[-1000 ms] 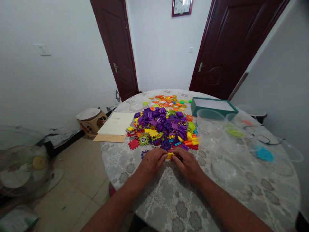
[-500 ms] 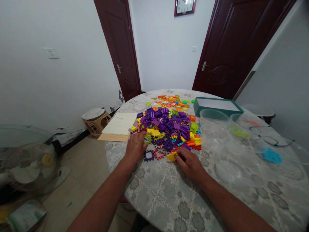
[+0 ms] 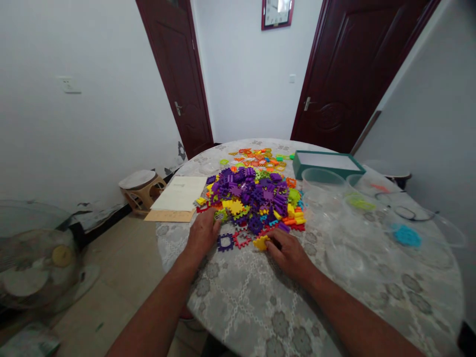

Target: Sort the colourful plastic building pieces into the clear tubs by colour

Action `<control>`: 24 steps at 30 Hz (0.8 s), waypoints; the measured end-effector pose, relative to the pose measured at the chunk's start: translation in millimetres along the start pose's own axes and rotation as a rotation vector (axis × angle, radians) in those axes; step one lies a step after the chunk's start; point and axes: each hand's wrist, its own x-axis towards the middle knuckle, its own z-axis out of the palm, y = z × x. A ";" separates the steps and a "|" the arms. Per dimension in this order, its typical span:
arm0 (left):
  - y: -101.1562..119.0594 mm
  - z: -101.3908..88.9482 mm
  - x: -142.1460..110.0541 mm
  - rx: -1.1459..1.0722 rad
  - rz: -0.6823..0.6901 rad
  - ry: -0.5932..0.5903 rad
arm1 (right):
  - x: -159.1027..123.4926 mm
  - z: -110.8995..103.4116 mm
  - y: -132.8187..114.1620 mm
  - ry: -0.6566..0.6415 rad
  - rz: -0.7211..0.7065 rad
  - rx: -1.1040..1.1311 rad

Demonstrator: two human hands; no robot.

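My left hand is closed at the near left side of a heap of interlocking plastic blocks, mostly purple. Between its thumb and fingers is a lime-green block with a grid-like face. My right hand pinches a yellow toothed block just above the cloth, in front of the heap. Side by side between the hands lie a purple square frame block and a red frame block. A yellow gear-shaped block rests on the front of the heap.
Orange and yellow pieces spread behind the heap. A green box stands at the back right, with clear plastic tubs before it, some holding pieces. A cream booklet lies left. A fan stands on the floor.
The view has shifted slightly. My left hand has drawn back a little from the heap with the lime-green block. My right hand keeps the yellow block in nearly the same place.
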 end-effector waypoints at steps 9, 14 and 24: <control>-5.1 -6.0 11.5 -0.041 0.184 0.141 | 5.5 -0.8 -5.4 0.038 -0.018 0.012; 14.4 -22.0 12.5 -0.104 0.265 0.057 | 3.5 -2.1 -5.9 0.016 -0.010 0.014; 29.2 -19.3 19.8 -0.160 0.211 -0.127 | 0.5 -2.1 -2.5 -0.013 0.002 0.010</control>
